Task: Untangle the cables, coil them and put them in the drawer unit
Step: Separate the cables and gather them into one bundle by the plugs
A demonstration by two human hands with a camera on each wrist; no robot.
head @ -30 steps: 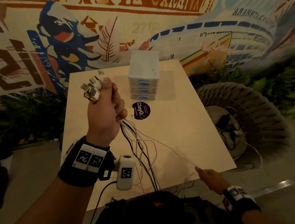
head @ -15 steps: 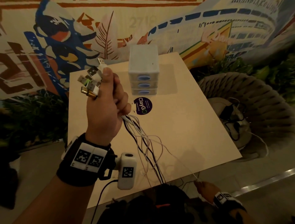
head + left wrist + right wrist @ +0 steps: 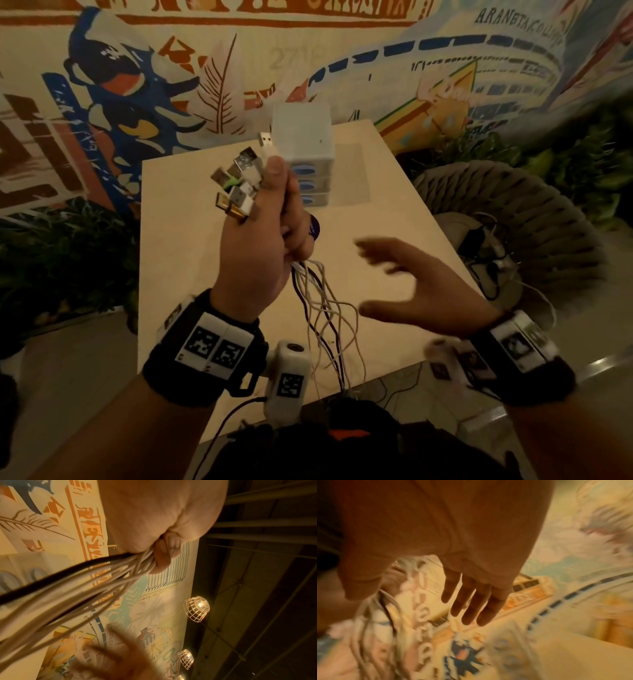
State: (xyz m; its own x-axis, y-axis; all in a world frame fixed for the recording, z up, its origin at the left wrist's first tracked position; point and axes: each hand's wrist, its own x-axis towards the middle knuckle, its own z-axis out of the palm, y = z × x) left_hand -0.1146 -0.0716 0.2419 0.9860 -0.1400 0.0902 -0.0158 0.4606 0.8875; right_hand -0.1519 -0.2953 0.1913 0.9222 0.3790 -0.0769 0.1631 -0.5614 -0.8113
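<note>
While the left hand clutches the cables, the right hand hovers beside them, fingers spread.

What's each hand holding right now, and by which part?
The left hand grips the cables in a fist just below their USB plugs; the loose ends hang down. The right hand is open and holds nothing.

Bare table lies before the drawer unit; hanging cables cross its near edge.
</note>
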